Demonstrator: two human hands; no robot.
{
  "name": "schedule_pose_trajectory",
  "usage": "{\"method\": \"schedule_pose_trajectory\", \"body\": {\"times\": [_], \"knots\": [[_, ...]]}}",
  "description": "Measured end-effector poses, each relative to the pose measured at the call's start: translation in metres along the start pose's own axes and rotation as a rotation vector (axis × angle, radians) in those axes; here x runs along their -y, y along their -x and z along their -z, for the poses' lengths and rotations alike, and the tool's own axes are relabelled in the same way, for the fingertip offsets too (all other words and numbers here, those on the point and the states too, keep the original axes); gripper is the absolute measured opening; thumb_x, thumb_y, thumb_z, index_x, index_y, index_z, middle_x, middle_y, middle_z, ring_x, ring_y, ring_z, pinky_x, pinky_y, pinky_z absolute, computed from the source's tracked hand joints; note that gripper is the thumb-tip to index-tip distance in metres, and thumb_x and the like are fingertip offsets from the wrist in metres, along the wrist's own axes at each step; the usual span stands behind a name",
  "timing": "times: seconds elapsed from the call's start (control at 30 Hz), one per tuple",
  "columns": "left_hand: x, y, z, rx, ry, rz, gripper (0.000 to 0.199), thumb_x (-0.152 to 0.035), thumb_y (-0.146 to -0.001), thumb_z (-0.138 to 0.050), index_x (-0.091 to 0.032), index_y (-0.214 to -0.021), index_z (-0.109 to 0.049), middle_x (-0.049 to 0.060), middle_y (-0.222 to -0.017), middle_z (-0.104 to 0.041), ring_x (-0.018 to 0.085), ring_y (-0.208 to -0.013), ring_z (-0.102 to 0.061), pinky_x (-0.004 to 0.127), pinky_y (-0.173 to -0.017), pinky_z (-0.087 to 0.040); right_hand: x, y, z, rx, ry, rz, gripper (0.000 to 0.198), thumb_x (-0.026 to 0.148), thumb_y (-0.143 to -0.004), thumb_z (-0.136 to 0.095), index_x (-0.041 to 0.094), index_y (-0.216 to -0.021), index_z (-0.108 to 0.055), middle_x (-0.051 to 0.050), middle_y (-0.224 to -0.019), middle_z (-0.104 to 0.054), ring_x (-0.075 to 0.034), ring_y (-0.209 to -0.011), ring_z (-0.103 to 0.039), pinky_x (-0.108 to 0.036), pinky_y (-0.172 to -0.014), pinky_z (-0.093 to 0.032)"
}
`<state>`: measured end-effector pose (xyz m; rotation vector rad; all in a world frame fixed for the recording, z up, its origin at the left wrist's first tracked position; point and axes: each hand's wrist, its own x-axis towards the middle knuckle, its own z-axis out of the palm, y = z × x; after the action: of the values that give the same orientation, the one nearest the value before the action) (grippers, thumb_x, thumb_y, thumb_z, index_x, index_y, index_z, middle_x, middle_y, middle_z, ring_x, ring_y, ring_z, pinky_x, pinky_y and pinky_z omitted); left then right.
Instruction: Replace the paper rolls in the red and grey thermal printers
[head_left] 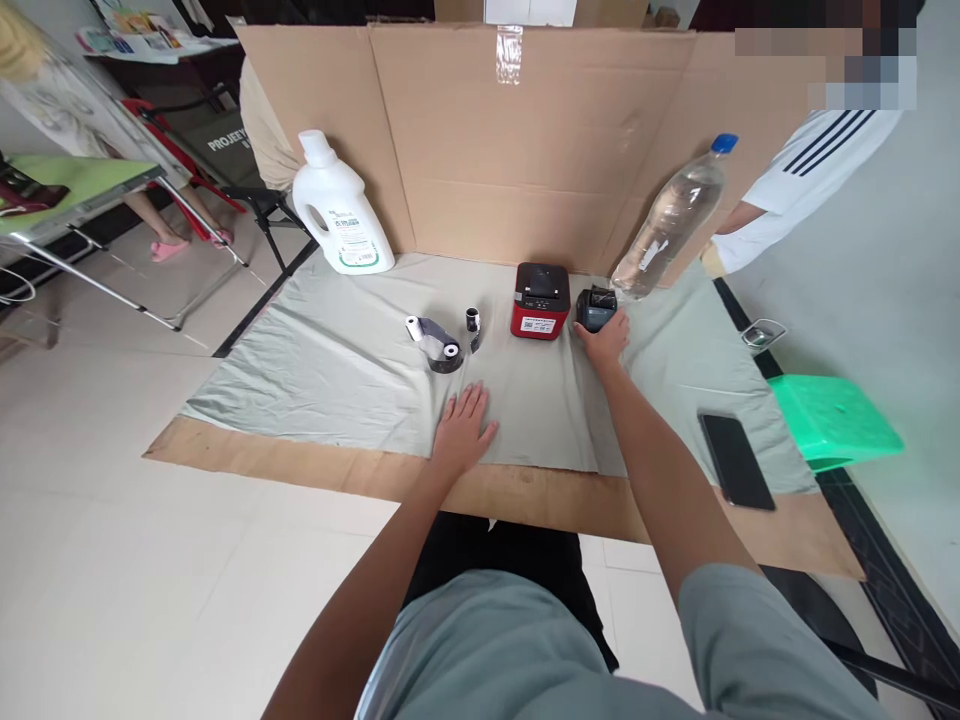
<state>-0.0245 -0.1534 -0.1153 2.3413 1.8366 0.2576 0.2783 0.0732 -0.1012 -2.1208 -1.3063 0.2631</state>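
Note:
My right hand (606,340) is wrapped round the near side of a small black portable printer (596,308), which rests on the grey cloth. Just left of it stands a red and black receipt printer (540,302) with a white label on its front. My left hand (461,430) lies flat on the cloth near the table's front edge, fingers spread, with nothing in it. Beyond that hand lies a black ribbon (445,362) with white-ended rolls. Beside it a small black roll (472,320) stands with a short loose tail.
A white detergent bottle (345,210) stands back left, and a clear water bottle (671,225) back right. Behind them rises a cardboard panel (525,150). A phone (735,460) lies at right, near a green stool (840,420). Other people are beyond the panel and at left.

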Motion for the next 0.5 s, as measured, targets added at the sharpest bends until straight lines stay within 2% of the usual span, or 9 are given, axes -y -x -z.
{"method": "schedule_pose_trajectory", "body": {"times": [0.07,0.13,0.23,0.3,0.33,0.4,0.43,0.47,0.5], "knots": [[0.0,0.0,-0.001,-0.019,0.001,-0.005,0.066,-0.046,-0.108,-0.032,-0.014,-0.165,-0.032,0.007,-0.175,-0.026,0.026,-0.164,-0.027,0.05,-0.135,-0.026,-0.001,0.01,0.003,-0.051,-0.043,-0.031,0.119,0.053,-0.072,-0.08,0.007,-0.164,-0.019,-0.032,-0.167,-0.022,-0.046,-0.15,-0.03,-0.062,-0.121,-0.029],[0.0,-0.001,-0.002,-0.036,0.005,-0.007,0.065,-0.046,-0.107,-0.034,-0.015,-0.165,-0.033,0.008,-0.174,-0.028,0.027,-0.163,-0.029,0.052,-0.134,-0.027,-0.002,0.021,0.004,-0.136,-0.134,-0.018,0.109,0.054,-0.078,-0.074,0.009,-0.163,-0.022,-0.032,-0.167,-0.02,-0.047,-0.151,-0.027,-0.066,-0.12,-0.029],[0.001,-0.001,-0.004,-0.057,0.025,-0.015,0.064,-0.044,-0.106,-0.038,-0.016,-0.164,-0.036,0.009,-0.173,-0.032,0.028,-0.162,-0.032,0.053,-0.133,-0.028,0.003,0.033,0.001,-0.2,-0.321,0.173,0.084,0.051,-0.087,-0.062,0.015,-0.157,-0.034,-0.026,-0.162,-0.034,-0.039,-0.151,-0.034,-0.067,-0.121,-0.03],[0.003,-0.001,-0.005,-0.085,0.065,-0.023,0.063,-0.043,-0.104,-0.045,-0.016,-0.161,-0.041,0.01,-0.171,-0.037,0.029,-0.16,-0.035,0.053,-0.133,-0.028,0.011,0.034,-0.005,-0.153,-0.456,0.286,0.074,0.052,-0.09,-0.058,0.017,-0.153,-0.042,-0.022,-0.154,-0.046,-0.034,-0.144,-0.046,-0.061,-0.121,-0.036],[0.004,-0.003,-0.004,-0.111,0.099,-0.019,0.061,-0.042,-0.102,-0.05,-0.017,-0.158,-0.047,0.011,-0.169,-0.042,0.03,-0.158,-0.039,0.052,-0.131,-0.03,0.015,0.033,-0.009,-0.11,-0.53,0.3,0.072,0.054,-0.09,-0.058,0.018,-0.151,-0.044,-0.021,-0.151,-0.05,-0.032,-0.14,-0.051,-0.058,-0.119,-0.04],[0.008,-0.011,-0.002,-0.179,0.218,0.006,0.047,-0.036,-0.099,-0.057,-0.018,-0.142,-0.063,0.013,-0.153,-0.061,0.031,-0.144,-0.056,0.049,-0.123,-0.041,0.026,0.03,-0.019,-0.015,-0.688,0.262,0.076,0.059,-0.088,-0.06,0.019,-0.15,-0.046,-0.02,-0.149,-0.054,-0.031,-0.136,-0.056,-0.055,-0.117,-0.044],[0.009,-0.019,0.001,-0.219,0.307,0.026,0.037,-0.033,-0.098,-0.058,-0.019,-0.131,-0.07,0.013,-0.139,-0.071,0.029,-0.131,-0.065,0.046,-0.116,-0.048,0.031,0.029,-0.024,0.033,-0.755,0.226,0.079,0.061,-0.086,-0.063,0.019,-0.15,-0.047,-0.02,-0.15,-0.054,-0.031,-0.137,-0.056,-0.056,-0.118,-0.044],[0.01,-0.032,0.004,-0.25,0.419,0.039,0.029,-0.028,-0.099,-0.055,-0.02,-0.119,-0.075,0.011,-0.12,-0.078,0.026,-0.115,-0.072,0.041,-0.106,-0.053,0.035,0.028,-0.028,0.074,-0.795,0.192,0.083,0.063,-0.083,-0.066,0.019,-0.15,-0.047,-0.02,-0.151,-0.055,-0.031,-0.138,-0.055,-0.056,-0.119,-0.043],[0.009,-0.048,0.008,-0.293,0.553,0.051,0.028,-0.027,-0.1,-0.052,-0.021,-0.115,-0.075,0.009,-0.108,-0.08,0.023,-0.104,-0.074,0.037,-0.099,-0.055,0.039,0.027,-0.032,0.11,-0.818,0.17,0.085,0.064,-0.081,-0.069,0.018,-0.15,-0.049,-0.02,-0.15,-0.056,-0.032,-0.138,-0.055,-0.056,-0.12,-0.043]]}}
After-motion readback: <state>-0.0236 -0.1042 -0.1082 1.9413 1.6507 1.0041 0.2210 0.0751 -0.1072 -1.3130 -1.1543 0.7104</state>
